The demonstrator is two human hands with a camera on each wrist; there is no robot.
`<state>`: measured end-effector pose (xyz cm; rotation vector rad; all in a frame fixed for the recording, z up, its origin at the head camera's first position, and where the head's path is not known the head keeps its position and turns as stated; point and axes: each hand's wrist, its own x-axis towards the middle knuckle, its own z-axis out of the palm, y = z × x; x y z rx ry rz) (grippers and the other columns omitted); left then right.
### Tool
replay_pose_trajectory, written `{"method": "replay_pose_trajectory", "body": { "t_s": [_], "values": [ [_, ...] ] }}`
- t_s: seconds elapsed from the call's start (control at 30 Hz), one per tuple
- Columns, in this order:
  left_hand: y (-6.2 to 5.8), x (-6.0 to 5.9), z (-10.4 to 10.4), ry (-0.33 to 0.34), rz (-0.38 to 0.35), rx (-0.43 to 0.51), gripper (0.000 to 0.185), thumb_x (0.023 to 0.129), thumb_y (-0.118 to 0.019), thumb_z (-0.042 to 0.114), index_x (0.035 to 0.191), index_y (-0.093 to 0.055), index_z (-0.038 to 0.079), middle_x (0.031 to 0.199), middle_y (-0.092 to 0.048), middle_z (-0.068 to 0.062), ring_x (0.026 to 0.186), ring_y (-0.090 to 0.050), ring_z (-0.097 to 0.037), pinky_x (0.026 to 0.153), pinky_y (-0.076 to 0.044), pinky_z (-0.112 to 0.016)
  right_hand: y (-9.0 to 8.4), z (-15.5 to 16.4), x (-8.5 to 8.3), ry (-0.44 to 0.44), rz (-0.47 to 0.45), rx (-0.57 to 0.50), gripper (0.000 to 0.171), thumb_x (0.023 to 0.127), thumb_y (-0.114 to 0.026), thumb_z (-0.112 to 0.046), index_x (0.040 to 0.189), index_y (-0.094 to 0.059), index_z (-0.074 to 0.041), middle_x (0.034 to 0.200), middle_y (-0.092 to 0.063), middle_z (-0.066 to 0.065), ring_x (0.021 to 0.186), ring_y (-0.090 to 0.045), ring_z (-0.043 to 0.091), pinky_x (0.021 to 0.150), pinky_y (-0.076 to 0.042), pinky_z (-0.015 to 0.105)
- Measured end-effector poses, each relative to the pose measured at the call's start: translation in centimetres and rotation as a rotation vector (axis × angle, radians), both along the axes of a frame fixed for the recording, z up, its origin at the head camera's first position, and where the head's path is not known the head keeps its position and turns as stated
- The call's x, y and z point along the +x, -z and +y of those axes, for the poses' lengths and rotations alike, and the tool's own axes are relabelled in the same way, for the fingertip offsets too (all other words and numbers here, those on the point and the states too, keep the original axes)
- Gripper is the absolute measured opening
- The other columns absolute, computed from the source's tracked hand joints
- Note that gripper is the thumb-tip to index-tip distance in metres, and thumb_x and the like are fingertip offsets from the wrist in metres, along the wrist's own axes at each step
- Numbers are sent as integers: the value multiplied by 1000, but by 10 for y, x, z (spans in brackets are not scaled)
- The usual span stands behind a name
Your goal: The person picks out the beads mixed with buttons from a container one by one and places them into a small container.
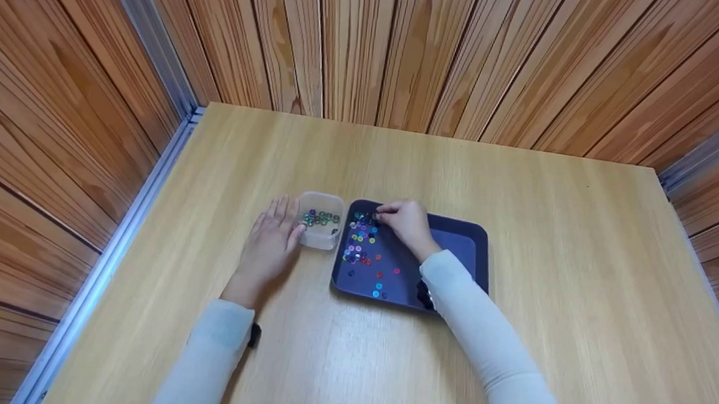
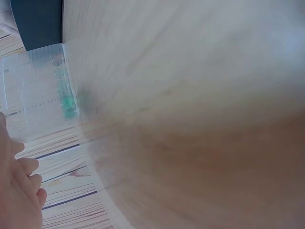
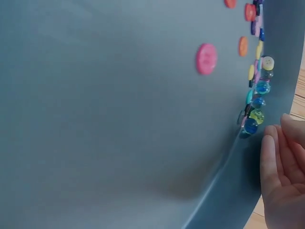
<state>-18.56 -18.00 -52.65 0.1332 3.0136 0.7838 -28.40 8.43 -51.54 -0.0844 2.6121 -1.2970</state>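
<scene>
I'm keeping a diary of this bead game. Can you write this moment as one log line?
left hand: flat, touching tub | right hand: fingers curled at beads in tray | tub: some beads inside

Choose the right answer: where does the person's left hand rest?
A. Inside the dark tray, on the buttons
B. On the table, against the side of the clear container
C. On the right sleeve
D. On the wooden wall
B: in the head view the left hand lies flat on the table with its fingers against the clear container, while the right hand reaches among the buttons in the dark tray.
</scene>
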Motion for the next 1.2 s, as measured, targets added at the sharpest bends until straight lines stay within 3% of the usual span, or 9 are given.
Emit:
{"method": "replay_pose_trajectory", "body": {
  "t_s": [0.57,0.93,1.1,1.2],
  "values": [
    [0,1,1,-12,-53,29,65,107,-31,44,161,-11,13,169,-5,-9,157,0,-30,128,-4,-50,4,5,1,-24,-48,52,23,91,-69,-6,113,-75,-4,119,-72,14,122,-64,28,105,-51,42],
    [0,2,1,4,-7,-7,63,108,-32,42,159,-16,10,167,-11,-16,156,-6,-34,127,-9,-53,12,2,2,-26,19,98,20,88,-71,-6,106,-77,-1,111,-75,15,116,-68,28,99,-55,41],
    [0,1,1,-6,-23,0,64,107,-31,43,160,-14,11,168,-9,-13,157,-4,-32,127,-7,-51,11,2,1,-35,10,95,18,90,-70,-6,106,-77,-2,111,-75,15,114,-69,27,97,-56,40],
    [0,1,0,-5,-10,0,64,108,-32,42,160,-16,9,168,-10,-14,156,-5,-33,127,-9,-52,8,5,0,-21,-43,21,19,89,-72,-9,106,-78,-3,110,-76,14,109,-71,25,93,-58,37]
  ]
}}
